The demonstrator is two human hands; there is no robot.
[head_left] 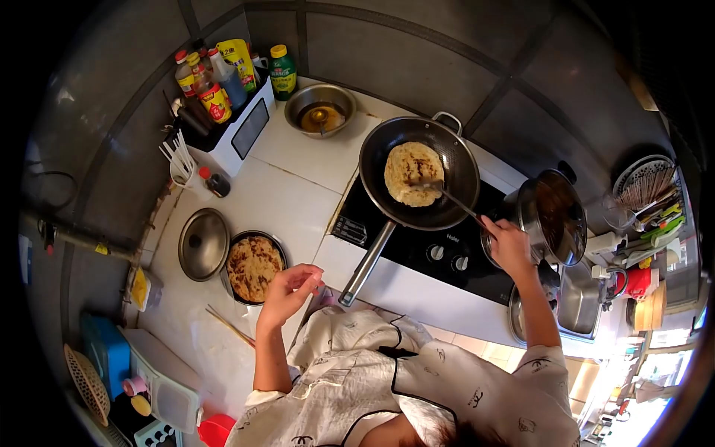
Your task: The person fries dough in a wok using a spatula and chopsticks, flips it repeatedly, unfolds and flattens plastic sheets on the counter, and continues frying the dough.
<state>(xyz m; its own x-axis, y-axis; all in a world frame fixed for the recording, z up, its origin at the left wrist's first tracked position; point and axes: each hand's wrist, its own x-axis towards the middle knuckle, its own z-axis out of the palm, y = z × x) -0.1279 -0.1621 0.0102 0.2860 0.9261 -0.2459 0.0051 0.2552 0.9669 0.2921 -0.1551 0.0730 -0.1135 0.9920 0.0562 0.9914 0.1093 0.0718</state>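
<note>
My right hand (508,244) grips the handle of a spatula (460,204). Its blade rests on a round, browned flatbread (406,162) in a dark frying pan (456,160) over the stove. The pan's long metal handle points toward my body. Loosely curled, with thumb and fingers apart, my left hand (290,292) hovers in front of the counter and holds nothing. Nearest to it is a dark round dish with another browned flatbread (255,267) in it. A metal lid (202,244) leans beside that dish.
Behind the pan's left side stands a metal bowl (296,103) with yellowish liquid and a utensil. Bottles fill a rack (242,138) at the back left. A steel pot (530,216) occupies the stove's right side, near the sink (581,298). Chopsticks (229,325) lie on the left counter.
</note>
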